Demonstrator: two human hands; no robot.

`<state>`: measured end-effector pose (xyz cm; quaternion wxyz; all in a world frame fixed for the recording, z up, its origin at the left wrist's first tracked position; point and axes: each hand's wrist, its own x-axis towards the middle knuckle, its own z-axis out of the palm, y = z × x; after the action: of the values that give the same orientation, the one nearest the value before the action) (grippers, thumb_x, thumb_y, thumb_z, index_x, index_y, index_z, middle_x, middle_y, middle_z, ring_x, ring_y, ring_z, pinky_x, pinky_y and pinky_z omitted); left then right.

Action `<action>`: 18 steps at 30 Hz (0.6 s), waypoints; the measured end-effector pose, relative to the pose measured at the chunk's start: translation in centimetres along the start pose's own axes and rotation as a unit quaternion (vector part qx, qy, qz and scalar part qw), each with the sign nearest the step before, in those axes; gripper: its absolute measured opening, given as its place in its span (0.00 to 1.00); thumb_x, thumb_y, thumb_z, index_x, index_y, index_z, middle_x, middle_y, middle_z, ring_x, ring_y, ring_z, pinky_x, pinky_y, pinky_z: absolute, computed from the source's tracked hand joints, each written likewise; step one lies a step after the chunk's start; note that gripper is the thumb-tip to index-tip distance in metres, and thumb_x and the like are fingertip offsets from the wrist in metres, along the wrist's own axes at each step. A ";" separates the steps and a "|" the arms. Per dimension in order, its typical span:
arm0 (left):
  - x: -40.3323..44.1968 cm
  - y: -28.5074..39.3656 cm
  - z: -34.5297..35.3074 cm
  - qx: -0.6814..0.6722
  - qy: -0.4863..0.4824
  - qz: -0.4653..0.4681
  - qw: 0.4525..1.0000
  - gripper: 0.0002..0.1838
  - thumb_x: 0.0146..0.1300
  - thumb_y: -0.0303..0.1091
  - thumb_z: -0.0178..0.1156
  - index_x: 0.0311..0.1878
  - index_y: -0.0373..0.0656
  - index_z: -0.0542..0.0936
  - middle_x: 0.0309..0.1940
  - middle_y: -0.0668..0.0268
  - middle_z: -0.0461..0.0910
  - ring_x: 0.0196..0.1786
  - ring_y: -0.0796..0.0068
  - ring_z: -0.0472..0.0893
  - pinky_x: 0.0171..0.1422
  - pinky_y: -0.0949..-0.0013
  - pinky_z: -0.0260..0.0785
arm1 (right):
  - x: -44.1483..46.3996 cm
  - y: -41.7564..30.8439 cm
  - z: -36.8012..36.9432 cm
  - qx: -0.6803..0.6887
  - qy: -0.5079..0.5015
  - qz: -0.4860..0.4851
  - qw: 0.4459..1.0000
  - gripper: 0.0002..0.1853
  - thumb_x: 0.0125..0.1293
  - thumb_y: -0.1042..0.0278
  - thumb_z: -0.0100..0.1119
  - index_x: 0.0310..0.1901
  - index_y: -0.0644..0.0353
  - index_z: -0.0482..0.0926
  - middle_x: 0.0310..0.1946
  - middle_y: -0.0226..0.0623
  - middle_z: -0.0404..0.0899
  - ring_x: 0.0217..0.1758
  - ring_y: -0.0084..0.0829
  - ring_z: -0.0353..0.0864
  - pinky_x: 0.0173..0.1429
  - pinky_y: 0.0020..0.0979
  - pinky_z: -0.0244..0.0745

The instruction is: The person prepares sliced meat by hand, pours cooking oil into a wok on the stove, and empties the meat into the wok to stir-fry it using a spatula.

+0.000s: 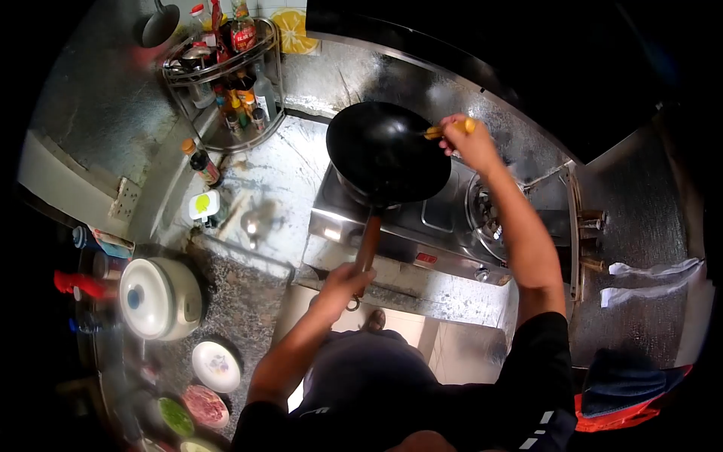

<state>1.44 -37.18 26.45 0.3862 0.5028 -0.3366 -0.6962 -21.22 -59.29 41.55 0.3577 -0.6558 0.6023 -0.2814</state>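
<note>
A black wok point(380, 143) is over the left side of the gas stove point(437, 211), its bowl facing up toward the camera; whether its base touches the stove is hidden. The left hand point(343, 292) is clamped on the wok's brown handle point(368, 247), fingers wrapped around the end nearest the person. The right hand point(463, 139) is at the wok's far right rim, its fingers closed around the yellow handle point(435, 132) of a utensil that reaches toward the inside of the wok; the head of the utensil is too dark to make out. The right burner point(486, 215) shows beside the wok, below the right forearm. Left of the stove, a soy sauce bottle point(202, 164) stands upright near the wall, just beside a container with a white lid point(204, 204). Behind them, a two-tier metal corner rack point(226, 69) holds sauce bottles and jars. On the speckled counter point(248, 305) at the left are a white rice cooker point(160, 298) with its lid closed, a white plate point(217, 367), a plate of raw sliced meat point(205, 406) and a dish of green food point(175, 416). A ladle point(160, 25) hangs at the upper left.
</note>
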 end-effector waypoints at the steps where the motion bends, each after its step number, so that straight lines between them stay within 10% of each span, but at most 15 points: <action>1: 0.0 0.0 -0.1 -0.001 0.004 0.003 1.000 0.16 0.56 0.43 0.61 0.32 0.38 0.74 0.20 0.71 0.69 0.24 0.81 0.67 0.29 0.76 0.57 | -0.4 0.9 0.9 0.062 0.006 -0.077 0.995 0.11 0.60 0.63 0.56 0.37 0.63 0.78 0.22 0.32 0.77 0.22 0.19 0.75 0.28 0.20 0.73; 13: 0.5 -0.5 -1.1 -0.020 0.027 0.011 0.999 0.12 0.53 0.37 0.61 0.30 0.38 0.73 0.19 0.70 0.70 0.22 0.81 0.67 0.27 0.75 0.56 | -0.3 -5.4 -3.7 -0.135 -0.090 -0.017 0.987 0.15 0.58 0.63 0.55 0.29 0.71 0.77 0.15 0.37 0.76 0.11 0.22 0.71 0.18 0.23 0.68; 18: 0.9 0.2 -1.5 -0.014 0.017 0.021 1.000 0.13 0.52 0.38 0.62 0.31 0.37 0.74 0.19 0.70 0.70 0.22 0.80 0.67 0.27 0.75 0.56 | -0.8 -1.7 1.9 0.125 0.053 -0.109 0.985 0.11 0.63 0.67 0.51 0.38 0.67 0.77 0.17 0.35 0.76 0.16 0.20 0.73 0.21 0.20 0.69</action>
<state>2.77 -38.21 25.86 0.4135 0.5014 -0.3306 -0.6843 -18.74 -58.20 41.86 0.3715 -0.6523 0.5053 -0.4257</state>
